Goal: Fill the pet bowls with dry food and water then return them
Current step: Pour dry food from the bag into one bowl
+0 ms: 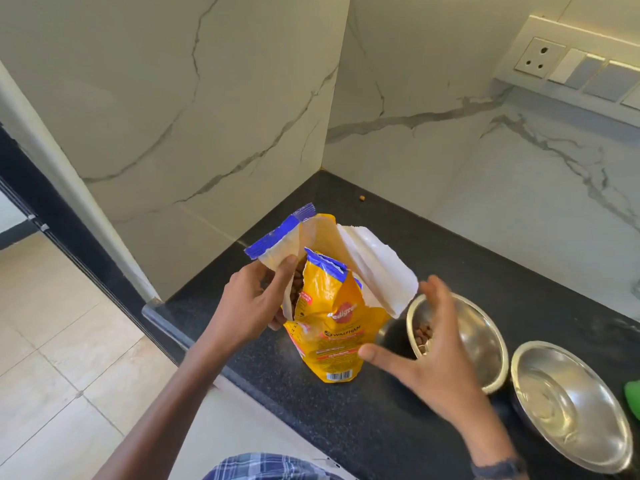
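**Kibble bag held open beside two steel bowls**

The left hand (254,299), at centre frame, pinches the torn white inner flap of the yellow dry-food bag (334,327), thumb up along the flap's edge and fingers curled behind it. The right hand (431,348), lower right of centre, is spread wide with fingers apart and grips nothing; it hovers over the near bowl (481,344), its fingertips close to the bag's right-hand flap, and motion blur softens them.

The bag is glossy plastic, yellow with blue-and-white torn top edges and a barcode at its base, standing upright on the dark speckled stone counter (346,427). Brown kibble shows inside its mouth. Both bowls are round, polished steel; the near one holds a few brown pieces, mostly hidden behind the right hand. The second bowl (568,403), at lower right, reflects light, and whether it holds water is unclear. A green object (633,398) is cut off at the right edge. One loose kibble (362,198) lies near the marble-veined wall corner.
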